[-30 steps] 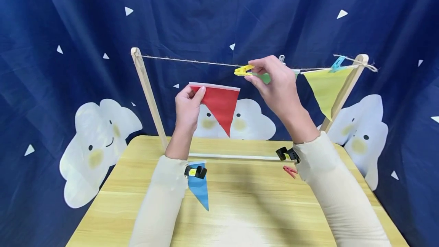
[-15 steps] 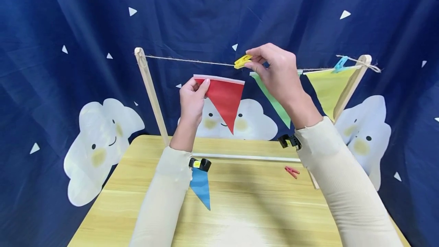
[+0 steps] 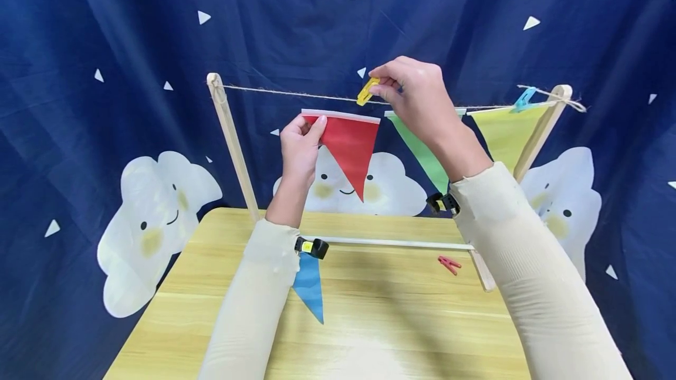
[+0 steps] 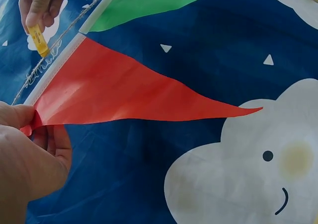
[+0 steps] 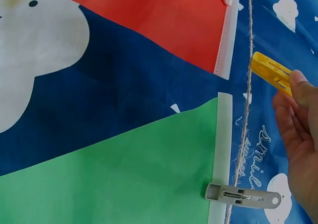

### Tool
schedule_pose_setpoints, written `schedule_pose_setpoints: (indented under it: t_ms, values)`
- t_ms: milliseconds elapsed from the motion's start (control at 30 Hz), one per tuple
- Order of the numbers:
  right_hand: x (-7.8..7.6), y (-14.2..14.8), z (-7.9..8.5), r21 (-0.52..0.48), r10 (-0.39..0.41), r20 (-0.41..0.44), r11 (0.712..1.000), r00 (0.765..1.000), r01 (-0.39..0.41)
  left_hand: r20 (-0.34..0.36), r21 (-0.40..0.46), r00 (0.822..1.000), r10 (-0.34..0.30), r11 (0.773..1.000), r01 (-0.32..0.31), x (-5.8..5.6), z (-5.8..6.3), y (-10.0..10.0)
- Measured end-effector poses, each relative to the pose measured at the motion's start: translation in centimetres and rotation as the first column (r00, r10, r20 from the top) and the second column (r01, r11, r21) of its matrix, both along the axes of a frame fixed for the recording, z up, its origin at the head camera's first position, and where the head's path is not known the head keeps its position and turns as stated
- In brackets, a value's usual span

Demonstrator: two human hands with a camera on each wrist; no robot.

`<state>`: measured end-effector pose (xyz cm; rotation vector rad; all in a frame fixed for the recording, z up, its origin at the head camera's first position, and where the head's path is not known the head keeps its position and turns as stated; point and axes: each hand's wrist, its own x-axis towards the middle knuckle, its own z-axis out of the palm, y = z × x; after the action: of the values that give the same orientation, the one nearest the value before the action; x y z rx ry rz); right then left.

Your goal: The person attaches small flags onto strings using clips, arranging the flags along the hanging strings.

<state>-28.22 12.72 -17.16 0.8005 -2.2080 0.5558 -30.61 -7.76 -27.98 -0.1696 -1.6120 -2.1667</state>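
Observation:
My left hand (image 3: 300, 144) pinches a red triangular pennant (image 3: 351, 145) near the left end of its white top band, thumb in front. The pennant hangs point down, its band just below the twine (image 3: 290, 94). In my right hand (image 3: 414, 95), thumb and fingers pinch a yellow clothespin (image 3: 367, 91), its tip down at the twine. The right wrist view shows that yellow clothespin (image 5: 271, 72) close beside the twine (image 5: 249, 45). A green pennant (image 5: 149, 164) hangs from the twine by a grey clothespin (image 5: 243, 196), to the right of the red one in the head view.
A yellow pennant (image 3: 507, 133) hangs by a blue clothespin (image 3: 523, 99) near the right wooden post (image 3: 544, 128). The left post (image 3: 232, 145) bears the twine's other end. On the table (image 3: 369, 309) lie a blue pennant (image 3: 310, 289), partly under my left sleeve, and a red clothespin (image 3: 449, 264).
The red pennant has risen toward the twine in my left hand. My right hand has lifted the yellow clothespin and turned it from nearly level to tip down.

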Motion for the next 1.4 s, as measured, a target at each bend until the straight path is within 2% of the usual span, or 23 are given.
schedule_pose_setpoints:
  t_ms: [300, 600, 1033, 1400]
  values:
    - [-0.4, -0.5, 0.8, 0.047, 0.023, 0.016, 0.999, 1.000, -0.023, 0.016, 0.015, 1.000, 0.003, 1.000, -0.004, 0.1, 0.5, 0.4]
    - [-1.0, -1.0, 1.0, 0.085, 0.008, 0.099, 0.996, 0.995, -0.017, 0.009, 0.035, 1.000, -0.003, 0.999, 0.003, 0.0, 1.0, 0.9]
    - [-1.2, -1.5, 1.3, 0.148, -0.042, 0.213, 0.989, 0.976, 0.010, 0.030, 0.088, 1.000, -0.007, 0.996, 0.004, 0.1, 1.3, 1.1]
    - [-0.8, -1.6, 1.4, 0.166, -0.063, 0.275, 0.986, 0.959, 0.017, 0.064, 0.077, 0.998, -0.013, 0.997, 0.008, 0.5, 1.7, 1.3]
